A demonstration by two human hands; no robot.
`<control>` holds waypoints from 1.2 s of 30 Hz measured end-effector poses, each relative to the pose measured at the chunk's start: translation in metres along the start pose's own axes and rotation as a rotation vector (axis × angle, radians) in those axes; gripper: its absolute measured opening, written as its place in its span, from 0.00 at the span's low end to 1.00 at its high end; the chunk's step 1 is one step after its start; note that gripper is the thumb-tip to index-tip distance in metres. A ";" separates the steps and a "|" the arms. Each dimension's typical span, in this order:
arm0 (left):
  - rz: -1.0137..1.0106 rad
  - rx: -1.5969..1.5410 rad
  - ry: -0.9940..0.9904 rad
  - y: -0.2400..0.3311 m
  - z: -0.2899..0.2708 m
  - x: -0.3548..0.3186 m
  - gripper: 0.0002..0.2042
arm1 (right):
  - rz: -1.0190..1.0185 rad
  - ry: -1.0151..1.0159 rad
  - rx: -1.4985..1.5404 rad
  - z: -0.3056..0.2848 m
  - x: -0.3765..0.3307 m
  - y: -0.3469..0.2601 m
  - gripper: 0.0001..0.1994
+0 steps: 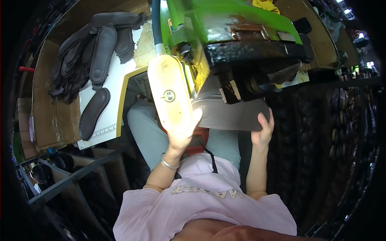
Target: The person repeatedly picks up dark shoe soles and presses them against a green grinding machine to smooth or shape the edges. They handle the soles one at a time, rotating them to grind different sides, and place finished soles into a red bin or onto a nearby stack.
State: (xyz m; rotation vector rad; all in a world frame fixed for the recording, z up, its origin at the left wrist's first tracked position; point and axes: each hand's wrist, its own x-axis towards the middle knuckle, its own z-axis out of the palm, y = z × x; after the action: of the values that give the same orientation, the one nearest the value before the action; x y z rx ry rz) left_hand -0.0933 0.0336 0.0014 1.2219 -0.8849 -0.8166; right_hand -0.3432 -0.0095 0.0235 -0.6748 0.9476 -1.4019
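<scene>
A dark grey-brown shoe sole (237, 117) lies crosswise beneath the head of a green machine (233, 24). At its right end my right hand (263, 129) is closed on the edge, thumb on the near side. My left hand (184, 134) grips the other end, its thumb along the sole; the rest of its fingers are behind a bright lamp (169, 94). The lamp's long pale head hangs close above that hand. Part of the sole's far side is hidden by the machine's black lower part (249, 76).
Left of the machine, a cardboard box wall (48, 120) borders a heap of similar dark soles (102, 54). One single sole (94, 113) lies on the white surface near a ruler strip (105, 130). Metal racks (72, 176) stand lower left; rows of dark items fill the right side.
</scene>
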 end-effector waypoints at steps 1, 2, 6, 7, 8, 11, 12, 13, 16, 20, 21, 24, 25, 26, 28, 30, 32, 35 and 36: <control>-0.043 -0.076 -0.010 0.009 -0.003 0.001 0.12 | -0.013 -0.018 -0.015 0.007 0.012 -0.004 0.20; -0.076 -0.136 -0.020 0.017 -0.008 0.003 0.14 | -0.010 0.010 -0.024 0.021 0.018 -0.007 0.18; -0.151 -0.262 0.016 0.046 -0.036 0.004 0.14 | 0.042 -0.104 -0.039 0.049 0.030 -0.001 0.16; -0.154 -0.267 0.005 0.048 -0.044 0.002 0.14 | 0.026 -0.149 -0.025 0.059 0.027 0.001 0.17; -0.157 -0.272 -0.008 0.049 -0.053 0.000 0.13 | 0.031 -0.173 -0.048 0.064 0.026 0.006 0.17; -0.294 -0.306 0.026 0.044 -0.081 -0.020 0.13 | 0.045 -0.257 -0.095 0.073 0.021 0.015 0.18; -0.362 -0.320 0.049 0.039 -0.088 -0.029 0.13 | 0.028 -0.264 -0.125 0.081 0.018 0.014 0.19; -0.393 -0.351 0.043 0.035 -0.093 -0.037 0.13 | 0.009 -0.268 -0.155 0.096 0.012 0.012 0.19; -0.495 -0.349 -0.086 0.030 -0.104 -0.051 0.13 | -0.056 -0.363 -0.259 0.111 0.016 0.020 0.20; -0.420 -0.073 -0.499 0.027 -0.080 -0.024 0.17 | -0.049 -0.429 -0.373 0.120 0.022 0.021 0.19; -0.314 -0.032 -0.514 0.033 -0.056 -0.009 0.22 | -0.064 -0.408 -0.373 0.120 0.021 0.021 0.20; -0.174 0.072 -0.396 0.034 -0.001 0.028 0.12 | -0.168 -0.340 -0.547 0.109 0.020 0.032 0.21; -0.096 0.141 -0.354 0.022 0.006 0.034 0.09 | -0.218 -0.229 -0.524 0.107 0.013 0.037 0.21; -0.058 0.207 -0.359 0.027 0.010 0.040 0.08 | -0.209 -0.194 -0.469 0.104 0.006 0.036 0.21; 0.016 0.263 -0.358 0.036 0.015 0.042 0.07 | -0.133 -0.204 -0.373 0.092 -0.013 0.035 0.21; -0.043 0.216 -0.299 0.041 0.016 0.034 0.07 | 0.052 -0.273 -0.324 0.074 -0.041 0.045 0.22; -0.161 0.103 -0.216 0.044 0.018 0.023 0.07 | 0.251 -0.366 -0.349 0.059 -0.068 0.055 0.20; -0.251 0.030 -0.110 0.043 0.008 0.006 0.07 | 0.410 -0.429 -0.366 0.035 -0.093 0.065 0.17; -0.246 0.020 -0.083 0.040 0.006 0.002 0.07 | 0.442 -0.422 -0.358 0.026 -0.099 0.065 0.16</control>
State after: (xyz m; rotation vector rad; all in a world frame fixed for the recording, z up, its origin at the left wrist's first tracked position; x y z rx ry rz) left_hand -0.0958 0.0362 0.0418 1.3393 -0.8204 -1.0636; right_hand -0.2809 0.0899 -0.0051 -0.9182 0.9407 -0.6691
